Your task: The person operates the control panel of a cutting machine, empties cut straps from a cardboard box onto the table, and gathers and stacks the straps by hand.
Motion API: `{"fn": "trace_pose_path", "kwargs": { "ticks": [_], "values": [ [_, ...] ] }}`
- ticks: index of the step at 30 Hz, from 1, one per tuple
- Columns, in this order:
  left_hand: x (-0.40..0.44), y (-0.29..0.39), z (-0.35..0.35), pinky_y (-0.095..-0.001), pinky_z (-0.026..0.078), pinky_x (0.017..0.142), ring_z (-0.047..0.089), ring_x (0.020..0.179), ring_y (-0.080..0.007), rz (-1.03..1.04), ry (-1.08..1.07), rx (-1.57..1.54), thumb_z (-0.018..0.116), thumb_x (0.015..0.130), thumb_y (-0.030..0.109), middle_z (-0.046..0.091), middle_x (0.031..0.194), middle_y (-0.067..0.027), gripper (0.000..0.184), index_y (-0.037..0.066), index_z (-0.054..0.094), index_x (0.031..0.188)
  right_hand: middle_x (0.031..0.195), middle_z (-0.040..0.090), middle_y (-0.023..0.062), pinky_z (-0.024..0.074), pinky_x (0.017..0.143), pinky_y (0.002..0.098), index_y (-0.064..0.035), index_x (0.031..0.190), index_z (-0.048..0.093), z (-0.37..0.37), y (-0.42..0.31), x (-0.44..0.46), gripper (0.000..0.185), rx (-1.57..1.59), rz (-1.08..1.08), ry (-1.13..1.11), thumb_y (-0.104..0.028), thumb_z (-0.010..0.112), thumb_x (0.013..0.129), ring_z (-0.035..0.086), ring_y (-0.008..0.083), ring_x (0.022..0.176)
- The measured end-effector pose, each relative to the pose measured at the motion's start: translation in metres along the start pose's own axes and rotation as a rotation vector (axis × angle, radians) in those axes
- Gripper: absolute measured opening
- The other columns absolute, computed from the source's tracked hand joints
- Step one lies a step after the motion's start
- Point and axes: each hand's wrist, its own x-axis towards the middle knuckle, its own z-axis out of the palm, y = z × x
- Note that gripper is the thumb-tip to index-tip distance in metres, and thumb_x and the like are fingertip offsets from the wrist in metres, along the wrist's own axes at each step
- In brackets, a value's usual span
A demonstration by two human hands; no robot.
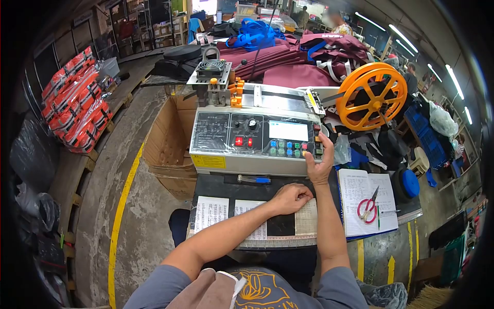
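A grey machine [231, 164] with a lit screen [288, 131], coloured buttons and two red switches stands on a black table. My right hand [321, 160] is at the right end of its panel, thumb near the lower buttons and fingers at the right edge, apart. On the table in front, my left hand [292, 199] rests with curled fingers beside a printed sheet [306, 219]; whatever it may hold is hidden. Black strap runs from an orange reel [371, 97] to the machine's top. An open notebook [355, 188] carries red-handled scissors [366, 210] and a green pen.
A cardboard box [167, 139] stands left of the machine. Behind it lie maroon fabric [298, 75] and blue straps [254, 35]. Red-orange packs [77, 103] are stacked at the far left. A blue roll [410, 183] sits at the table's right. Other people are in the background.
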Motion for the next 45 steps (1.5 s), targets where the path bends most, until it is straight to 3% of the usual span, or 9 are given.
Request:
{"fn": "trace_pose_path", "kwargs": {
  "ticks": [38, 41, 45],
  "values": [
    [0.0016, 0.0029, -0.0026, -0.0442, 0.059, 0.090, 0.077, 0.103, -0.0326, -0.020, -0.012, -0.012, 0.073, 0.103, 0.021, 0.080, 0.108, -0.0162, 0.021, 0.003, 0.081, 0.111, 0.144, 0.068, 0.0225, 0.0503, 0.115, 0.0487, 0.0012, 0.146, 0.062, -0.0006, 0.0033, 0.0005, 0.079, 0.006, -0.001, -0.006, -0.061, 0.080, 0.100, 0.067, 0.0393, 0.131],
    [0.0011, 0.0025, -0.0021, -0.0443, 0.059, 0.090, 0.077, 0.103, -0.0327, -0.022, -0.011, -0.009, 0.073, 0.103, 0.021, 0.080, 0.108, -0.0160, 0.021, 0.003, 0.081, 0.111, 0.149, 0.067, 0.0208, 0.0482, 0.118, 0.0447, 0.0009, 0.150, 0.060, -0.0016, 0.0076, -0.0015, 0.075, -0.001, -0.016, -0.027, -0.054, 0.079, 0.103, 0.065, 0.0354, 0.135],
    [0.0014, 0.0013, -0.0014, -0.0447, 0.059, 0.090, 0.077, 0.103, -0.0327, -0.022, -0.011, -0.002, 0.073, 0.103, 0.021, 0.080, 0.107, -0.0160, 0.021, 0.003, 0.081, 0.111, 0.144, 0.068, 0.0224, 0.0503, 0.115, 0.0484, 0.0011, 0.146, 0.062, 0.0003, 0.0049, -0.0002, 0.079, 0.015, -0.004, -0.005, -0.061, 0.080, 0.100, 0.067, 0.0394, 0.131]
  ]
}}
